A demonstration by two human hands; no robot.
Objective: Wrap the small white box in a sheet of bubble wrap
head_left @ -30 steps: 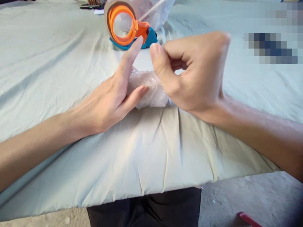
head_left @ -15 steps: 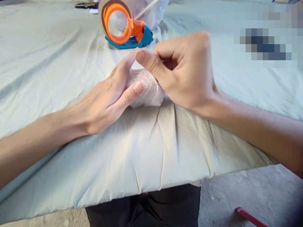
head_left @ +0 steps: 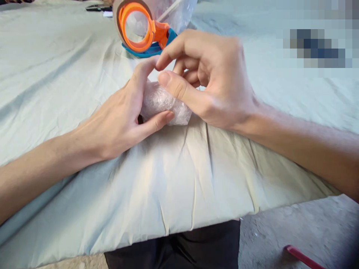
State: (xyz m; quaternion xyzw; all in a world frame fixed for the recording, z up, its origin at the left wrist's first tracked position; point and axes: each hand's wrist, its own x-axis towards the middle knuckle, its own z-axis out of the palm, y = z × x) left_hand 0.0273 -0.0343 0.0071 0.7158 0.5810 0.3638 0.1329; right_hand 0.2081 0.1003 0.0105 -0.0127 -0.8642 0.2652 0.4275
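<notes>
A bundle of clear bubble wrap (head_left: 162, 99) rests on the cloth-covered table, and what is inside cannot be made out. My left hand (head_left: 120, 116) grips it from the left, thumb along its near side and fingers over the far side. Over the bundle's top right is my right hand (head_left: 213, 78), its thumb against or just above the wrap. Its index finger arches forward near my left fingertips, apart from the thumb, while the other fingers curl loosely. Just behind stands an orange and blue tape dispenser (head_left: 153, 33) carrying a wide roll of tape (head_left: 119, 22).
A clear plastic bag (head_left: 185, 15) lies behind the dispenser. At the back left is a dark tool (head_left: 98, 7). A pale wrinkled cloth (head_left: 168, 179) covers the table down to its front edge. A red bar (head_left: 303, 257) shows at floor level, lower right.
My right index finger has lifted and stretched out, away from the thumb. My left thumb has slid slightly lower and farther along the bundle. The view has shifted a little.
</notes>
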